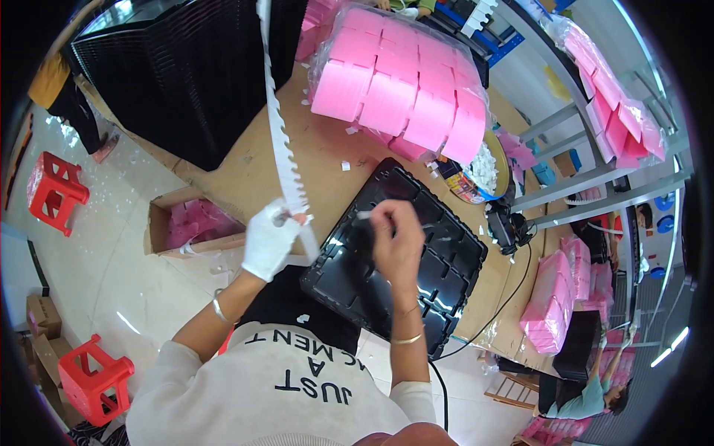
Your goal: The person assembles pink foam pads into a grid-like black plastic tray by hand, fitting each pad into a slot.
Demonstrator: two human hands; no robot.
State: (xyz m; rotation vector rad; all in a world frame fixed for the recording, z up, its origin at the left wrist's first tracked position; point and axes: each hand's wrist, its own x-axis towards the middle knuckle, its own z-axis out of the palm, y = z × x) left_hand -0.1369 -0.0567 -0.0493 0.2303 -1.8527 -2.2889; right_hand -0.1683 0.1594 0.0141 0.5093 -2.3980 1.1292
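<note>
My left hand (266, 244), in a white glove with bare fingertips, grips a long white strip (277, 134) with a notched edge. The strip runs up past the stacked black trays, and its lower end hangs below my fingers. My right hand (399, 241) is bare and closed in a pinch on a small white piece (364, 215). It hovers over a glossy black plastic tray (454, 256) with moulded compartments, which lies tilted on the brown tabletop (249, 160) in front of me. Part of the tray is hidden under my right hand and forearm.
Tall stacked black trays (178, 89) stand at the far left. Wrapped pink foam (401, 82) lies ahead, beside a tub of white bits (485, 169). A black device (504, 229) trails a cable. Left are a cardboard box (158, 227) and red stools (95, 379). Another person (584, 398) works at right.
</note>
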